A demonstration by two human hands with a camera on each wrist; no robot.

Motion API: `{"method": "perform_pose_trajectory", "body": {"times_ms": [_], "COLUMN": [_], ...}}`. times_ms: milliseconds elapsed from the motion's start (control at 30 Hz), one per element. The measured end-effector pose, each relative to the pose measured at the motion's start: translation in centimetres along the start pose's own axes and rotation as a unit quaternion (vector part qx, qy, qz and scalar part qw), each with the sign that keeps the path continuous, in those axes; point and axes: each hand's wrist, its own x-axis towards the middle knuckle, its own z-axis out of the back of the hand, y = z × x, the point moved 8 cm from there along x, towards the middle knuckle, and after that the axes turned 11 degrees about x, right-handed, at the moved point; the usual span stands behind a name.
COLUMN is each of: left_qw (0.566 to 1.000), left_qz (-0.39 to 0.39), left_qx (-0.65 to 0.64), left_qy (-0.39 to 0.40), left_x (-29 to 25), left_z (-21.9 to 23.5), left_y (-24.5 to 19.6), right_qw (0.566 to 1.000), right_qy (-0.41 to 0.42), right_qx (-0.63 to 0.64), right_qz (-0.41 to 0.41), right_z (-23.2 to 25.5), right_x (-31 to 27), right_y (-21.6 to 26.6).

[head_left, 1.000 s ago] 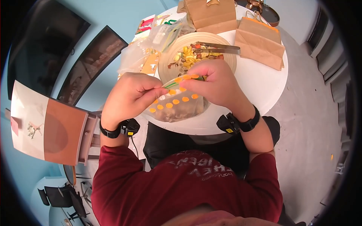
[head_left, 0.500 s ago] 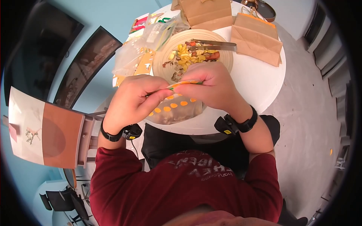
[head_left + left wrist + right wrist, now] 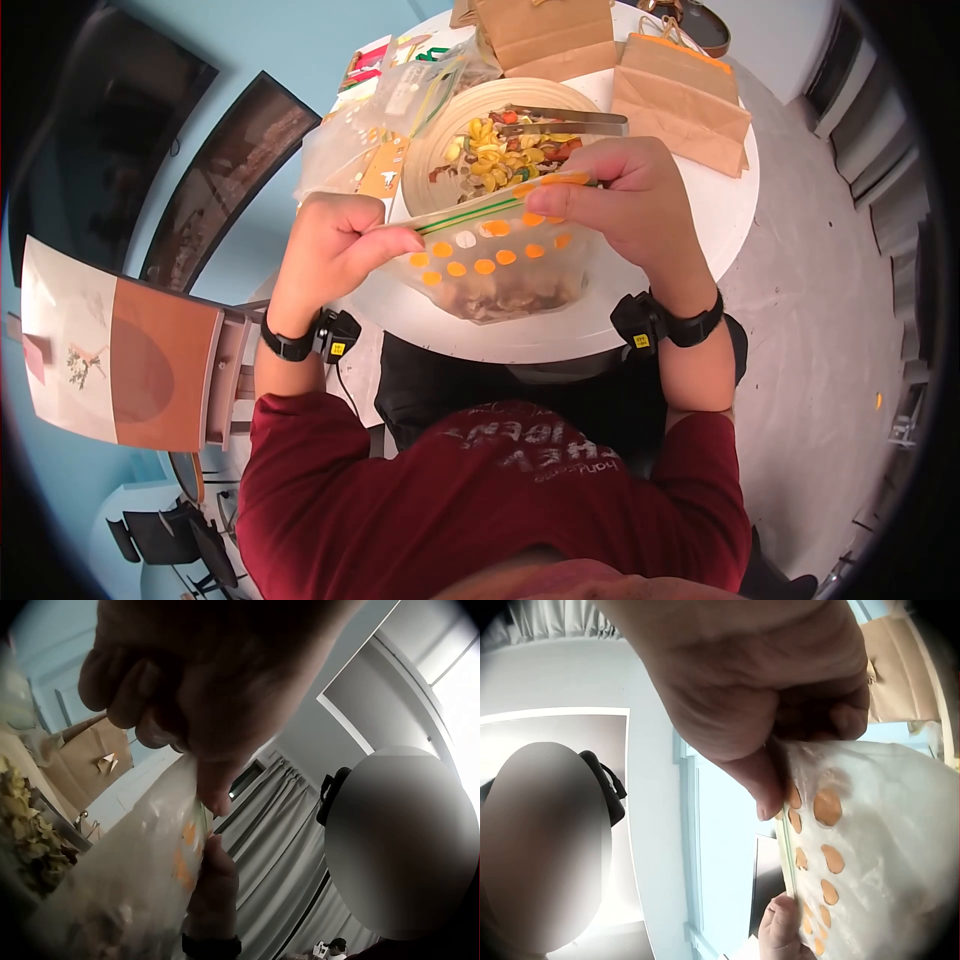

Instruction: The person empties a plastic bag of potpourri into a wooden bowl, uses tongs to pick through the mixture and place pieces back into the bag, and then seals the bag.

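Observation:
Both hands hold up a translucent zip bag (image 3: 510, 275) with orange spots and a green zip line along its top edge. My left hand (image 3: 345, 245) pinches the top left corner between thumb and fingers. At the other end, my right hand (image 3: 630, 200) pinches the top right corner, so the zip edge is stretched between them. Brownish pieces lie at the bottom of the bag. In the right wrist view the bag (image 3: 877, 840) hangs from the thumb and curled fingers. Behind it stands a round wooden tray (image 3: 425, 165) of yellow, brown and red dried pieces (image 3: 495, 155).
Metal tongs (image 3: 570, 122) lie across the tray's right side. Paper bags stand behind it, one with an orange top (image 3: 680, 100). Another clear zip bag (image 3: 345, 150) lies at the left, over an orange card (image 3: 385, 170). All are on a round white table (image 3: 715, 215).
My hands, close together half a second ago, have drawn apart along the bag's top edge. The zip line now shows stretched straight, and more of the bag's front is visible.

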Motion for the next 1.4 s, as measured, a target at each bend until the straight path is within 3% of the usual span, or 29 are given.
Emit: {"method": "perform_pose_trajectory", "body": {"times_ms": [67,167,200,267,367,467,567,633,700,767,833,867,967,1067,1167,1300,1400], "left_qw": [0.995,0.972,0.990,0.960,0.916,0.901,0.895,0.889,0.894,0.903,0.922,0.917,0.879,0.879,0.873,0.865,0.923], "left_qz": [0.011,0.139,0.116,0.065,0.092,0.126,0.153,0.162,0.122,0.033,-0.039,-0.099,-0.277,-0.306,-0.335,-0.340,-0.274], "left_qx": [-0.085,-0.192,-0.052,0.226,0.372,0.411,0.409,0.401,0.374,0.324,0.235,0.246,0.320,0.332,0.335,0.357,0.225], "left_qy": [0.053,-0.005,-0.055,-0.151,-0.120,-0.052,-0.089,-0.151,-0.215,-0.281,-0.305,-0.296,-0.221,-0.151,-0.117,-0.094,-0.151], "left_x": [1.4,5.3,6.7,9.4,13.2,15.8,16.4,15.0,12.8,10.3,8.4,7.7,6.1,5.4,4.6,4.1,3.9], "left_z": [-0.4,-0.7,-0.2,-0.3,-3.1,-4.9,-4.1,-1.5,1.4,4.4,6.6,7.1,6.7,4.1,2.1,0.9,1.0], "left_y": [1.1,6.0,6.4,6.2,9.8,13.6,17.3,15.6,12.1,7.1,2.9,0.4,-6.6,-9.5,-10.7,-10.1,-9.0], "right_qw": [1.000,0.997,0.998,0.998,0.999,0.999,0.999,0.998,0.997,0.996,0.977,0.962,0.964,0.974,0.987,0.984,0.984], "right_qy": [0.006,-0.016,-0.014,-0.008,0.006,0.018,0.025,0.019,0.003,-0.022,-0.064,-0.084,-0.085,-0.103,-0.093,-0.152,-0.151], "right_qx": [-0.024,-0.048,-0.043,-0.032,-0.017,-0.020,-0.039,-0.059,-0.071,-0.077,-0.153,-0.190,-0.139,-0.011,-0.032,0.029,0.055], "right_qz": [0.009,0.050,0.049,0.044,0.029,0.044,-0.014,0.014,0.035,0.050,0.135,0.178,0.212,0.204,0.130,0.093,0.073], "right_z": [0.6,2.0,2.1,2.1,1.9,1.9,2.1,2.2,2.2,2.0,1.7,1.4,0.1,0.2,1.3,2.4,3.2], "right_x": [-0.1,-0.1,-0.2,-0.4,-0.6,-0.8,-1.3,-1.1,-0.8,-0.5,-0.4,-0.4,-0.2,0.1,0.2,-0.1,-0.1], "right_y": [0.5,0.5,0.5,0.5,0.5,0.7,1.3,1.6,1.3,0.6,1.4,2.0,2.6,1.1,1.9,1.2,0.8]}}
